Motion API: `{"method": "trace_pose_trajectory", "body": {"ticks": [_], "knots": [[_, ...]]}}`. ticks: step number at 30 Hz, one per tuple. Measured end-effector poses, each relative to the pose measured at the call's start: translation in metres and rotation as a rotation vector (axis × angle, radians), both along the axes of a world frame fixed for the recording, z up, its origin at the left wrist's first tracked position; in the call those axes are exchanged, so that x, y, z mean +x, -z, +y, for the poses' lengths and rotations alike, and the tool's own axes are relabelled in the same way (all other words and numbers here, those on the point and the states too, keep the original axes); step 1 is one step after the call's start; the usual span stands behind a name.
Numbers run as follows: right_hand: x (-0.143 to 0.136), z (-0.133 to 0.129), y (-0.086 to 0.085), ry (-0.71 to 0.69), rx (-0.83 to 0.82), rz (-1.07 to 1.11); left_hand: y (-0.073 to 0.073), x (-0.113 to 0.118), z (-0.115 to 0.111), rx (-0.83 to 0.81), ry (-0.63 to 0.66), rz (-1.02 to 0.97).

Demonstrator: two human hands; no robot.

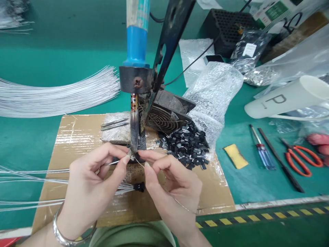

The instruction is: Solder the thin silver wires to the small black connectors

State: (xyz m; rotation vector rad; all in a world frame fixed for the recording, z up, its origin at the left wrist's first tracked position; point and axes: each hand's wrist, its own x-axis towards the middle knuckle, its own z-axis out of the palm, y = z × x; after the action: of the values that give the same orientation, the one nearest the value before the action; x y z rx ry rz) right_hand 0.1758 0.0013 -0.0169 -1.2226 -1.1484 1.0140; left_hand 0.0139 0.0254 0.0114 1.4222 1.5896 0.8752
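Observation:
My left hand (pixel 94 187) pinches a thin grey-white wire (pixel 113 162) between thumb and forefinger, with its end right under the tip of a soldering iron (pixel 134 132). Whatever sits at the wire's end is mostly covered by my fingertips. In my right hand (pixel 177 187), a thin strand of solder wire (pixel 139 162) is pinched and its front end reaches the iron's tip. The strand trails back below my palm. Beneath my hands lie several white wires (pixel 125 187) ending in small black connectors (pixel 139 187).
Loose black connectors (pixel 189 145) are heaped right of a round-grilled fan (pixel 164 118). A wire bundle (pixel 64 97) lies left. Cardboard (pixel 77 137) covers the work area. At right are a yellow sponge (pixel 235 156), a screwdriver (pixel 263 151), orange-handled pliers (pixel 299 157) and a white cup (pixel 280 99).

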Motion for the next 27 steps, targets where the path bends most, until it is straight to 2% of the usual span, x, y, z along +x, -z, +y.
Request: {"method": "trace_pose_trajectory", "body": {"ticks": [27], "knots": [[-0.0019,-0.0007,0.0000,0.025,0.048,0.004,0.0001,0.0030,0.0024,0.050,-0.032,-0.008]]}}
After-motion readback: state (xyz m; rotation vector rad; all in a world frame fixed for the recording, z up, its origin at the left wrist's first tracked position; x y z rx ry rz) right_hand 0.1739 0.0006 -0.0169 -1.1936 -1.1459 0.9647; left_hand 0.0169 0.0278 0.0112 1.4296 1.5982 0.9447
